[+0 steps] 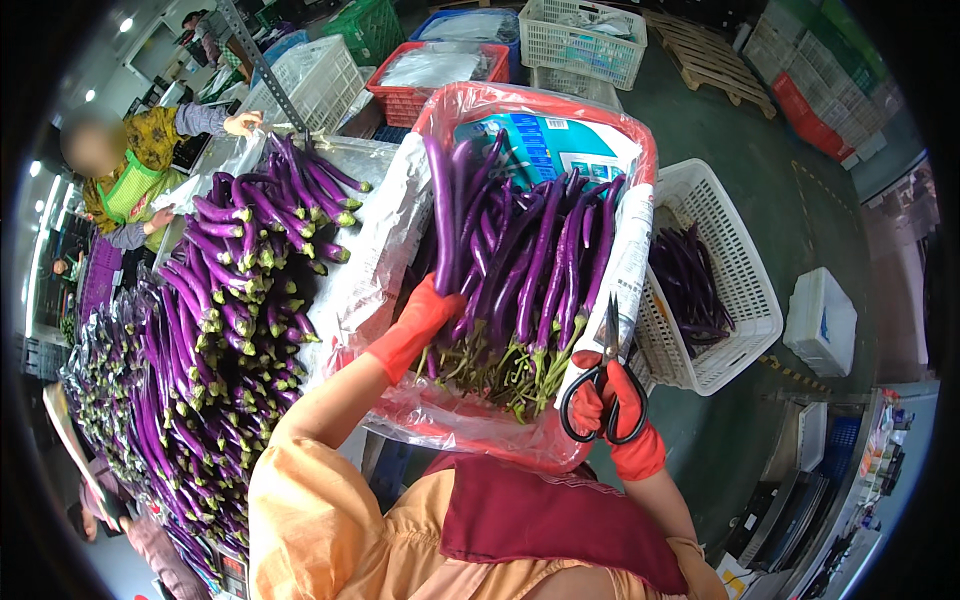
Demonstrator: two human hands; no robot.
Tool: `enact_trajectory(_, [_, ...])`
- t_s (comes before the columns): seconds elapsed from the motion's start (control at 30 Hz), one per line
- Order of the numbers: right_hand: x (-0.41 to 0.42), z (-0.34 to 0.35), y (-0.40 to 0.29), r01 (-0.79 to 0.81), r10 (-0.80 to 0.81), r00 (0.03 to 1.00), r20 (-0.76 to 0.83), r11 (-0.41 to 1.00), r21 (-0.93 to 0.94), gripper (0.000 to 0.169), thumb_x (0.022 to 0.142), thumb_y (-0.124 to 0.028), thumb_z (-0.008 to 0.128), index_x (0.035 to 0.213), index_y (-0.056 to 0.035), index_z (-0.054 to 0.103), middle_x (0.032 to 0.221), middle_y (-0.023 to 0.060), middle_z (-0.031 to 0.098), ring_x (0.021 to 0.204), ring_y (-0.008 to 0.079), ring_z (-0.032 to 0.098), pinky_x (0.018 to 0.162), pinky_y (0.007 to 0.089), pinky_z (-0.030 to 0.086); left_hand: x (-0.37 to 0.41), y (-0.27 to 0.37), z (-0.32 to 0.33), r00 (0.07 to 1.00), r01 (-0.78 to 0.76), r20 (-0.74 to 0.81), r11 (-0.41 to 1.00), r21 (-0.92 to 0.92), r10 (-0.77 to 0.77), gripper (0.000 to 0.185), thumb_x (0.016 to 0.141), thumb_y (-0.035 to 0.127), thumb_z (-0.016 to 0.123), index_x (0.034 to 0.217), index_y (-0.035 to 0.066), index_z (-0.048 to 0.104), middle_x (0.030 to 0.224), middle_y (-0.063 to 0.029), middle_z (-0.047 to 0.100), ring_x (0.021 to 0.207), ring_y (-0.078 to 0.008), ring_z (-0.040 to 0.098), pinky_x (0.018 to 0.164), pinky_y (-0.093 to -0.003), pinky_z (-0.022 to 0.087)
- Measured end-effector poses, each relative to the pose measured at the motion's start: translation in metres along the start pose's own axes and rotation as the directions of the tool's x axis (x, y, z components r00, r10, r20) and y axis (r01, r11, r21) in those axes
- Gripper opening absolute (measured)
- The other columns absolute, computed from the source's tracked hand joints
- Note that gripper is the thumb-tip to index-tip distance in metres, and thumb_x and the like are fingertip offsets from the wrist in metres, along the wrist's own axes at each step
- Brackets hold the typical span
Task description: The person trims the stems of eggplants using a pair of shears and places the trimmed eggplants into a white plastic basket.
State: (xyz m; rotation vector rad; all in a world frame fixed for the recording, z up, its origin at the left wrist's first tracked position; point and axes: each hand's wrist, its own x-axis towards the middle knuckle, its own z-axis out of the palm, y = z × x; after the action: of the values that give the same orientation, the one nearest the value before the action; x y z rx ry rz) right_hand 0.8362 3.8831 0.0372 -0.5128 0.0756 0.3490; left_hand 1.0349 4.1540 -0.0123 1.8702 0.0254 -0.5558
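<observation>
Red rubber gloves cover both my hands. My left hand [429, 315] grips a long purple eggplant [442, 217] near its lower end, over the left side of a red crate [646, 142] lined with clear plastic and printed sheets. My right hand [611, 409] holds black-handled scissors [613, 341] by their loops, blades pointing away from me and nearly together. Between the hands, long eggplants [536, 277] fill the crate, their green stems [517, 367] towards me. Whether other eggplants are also within the left hand's grasp is hard to tell.
Trimmed eggplants [232, 300] are heaped on the metal table [341, 300] at left. Across it a person in a green apron [135, 187] handles clear plastic. A white basket [720, 300] of eggplants stands at right, beside a white foam box [821, 322]. More crates [583, 45] stand beyond.
</observation>
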Motion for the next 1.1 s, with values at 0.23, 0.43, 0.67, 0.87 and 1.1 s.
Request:
enact_trajectory(0.23, [-0.003, 0.003, 0.000, -0.012, 0.011, 1.000, -0.024, 0.999, -0.048, 0.052, 0.103, -0.042, 0.034, 0.133, -0.0007, 0.043, 0.059, -0.0006, 0.037, 0.049, 0.0112, 0.034, 0.044, 0.0260, 0.031, 0.055, 0.031, 0.081, 0.999, 0.027, -0.042, 0.756, 0.653, 0.001, 0.070, 0.073, 0.025, 0.071, 0.132, 0.000, 0.041, 0.110, -0.0244, 0.064, 0.107, -0.0394, 0.062, 0.092, -0.0425, 0.049])
enact_trajectory(0.43, [0.008, 0.037, -0.002, -0.060, 0.011, 0.971, -0.238, 0.978, -0.200, 0.045, 0.101, -0.039, 0.042, 0.132, -0.0050, 0.046, 0.073, 0.0022, 0.049, 0.060, 0.0115, 0.043, 0.056, 0.0268, 0.038, 0.086, 0.028, 0.069, 0.993, 0.049, 0.078, 0.906, 0.421, -0.090, 0.067, 0.065, 0.036, 0.080, 0.115, -0.004, 0.061, 0.112, -0.0247, 0.064, 0.107, -0.0344, 0.063, 0.091, -0.0397, 0.050])
enact_trajectory(0.67, [0.102, 0.020, 0.018, -0.174, -0.158, 0.866, -0.474, 0.795, -0.582, 0.039, 0.089, -0.014, 0.065, 0.126, -0.0137, 0.052, 0.100, 0.0102, 0.063, 0.081, 0.0196, 0.060, 0.067, 0.0318, 0.050, 0.060, 0.010, 0.041, 0.860, -0.500, 0.293, 0.803, 0.323, 0.418, 0.024, 0.076, 0.011, 0.063, 0.098, 0.010, 0.071, 0.090, -0.0186, 0.067, 0.083, -0.0297, 0.067, 0.074, -0.0394, 0.052])
enact_trajectory(0.87, [0.173, -0.137, 0.019, -0.211, -0.484, 0.795, -0.366, 0.345, -0.915, 0.042, 0.085, -0.008, 0.065, 0.124, -0.0055, 0.050, 0.101, 0.0074, 0.059, 0.085, 0.0196, 0.054, 0.073, 0.0329, 0.046, 0.088, 0.002, 0.072, 0.999, 0.011, 0.045, 0.947, 0.321, -0.027, 0.063, 0.067, 0.033, 0.074, 0.114, -0.007, 0.058, 0.111, -0.0278, 0.063, 0.103, -0.0369, 0.064, 0.089, -0.0429, 0.051])
enact_trajectory(1.1, [0.192, -0.079, 0.024, -0.335, -0.423, 0.787, -0.449, 0.318, -0.887, 0.030, 0.084, -0.014, 0.053, 0.109, 0.0013, 0.057, 0.093, 0.0059, 0.059, 0.079, 0.0188, 0.049, 0.072, 0.0326, 0.041, 0.075, 0.007, 0.077, 0.995, 0.095, 0.007, 0.956, 0.279, -0.101, 0.064, 0.070, 0.035, 0.074, 0.117, -0.004, 0.054, 0.108, -0.0275, 0.064, 0.103, -0.0390, 0.063, 0.089, -0.0434, 0.051])
